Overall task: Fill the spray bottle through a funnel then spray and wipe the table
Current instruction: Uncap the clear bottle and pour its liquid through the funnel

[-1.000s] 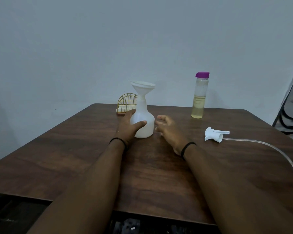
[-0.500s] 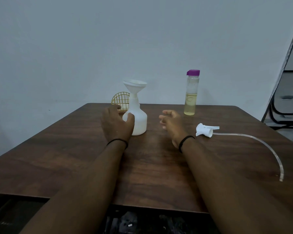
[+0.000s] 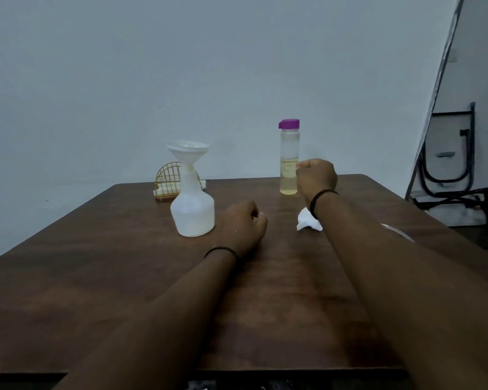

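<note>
The white spray bottle stands on the brown table with a white funnel seated in its neck. My left hand rests on the table just right of the bottle, fingers curled, holding nothing and not touching it. A clear bottle with a purple cap, about a third full of yellowish liquid, stands further back. My right hand is raised right beside it, fingers curled; I see no grip on it. The white spray head lies partly hidden behind my right forearm, its clear tube trailing right.
A gold wire napkin holder with white napkins stands behind the spray bottle near the table's far edge. A grey wall backs the table. Black metal frames and cables stand off the table at the right.
My left hand has let go of the spray bottle and now lies to its right. My right hand has risen and moved back toward the purple-capped bottle. The view has shifted right.
</note>
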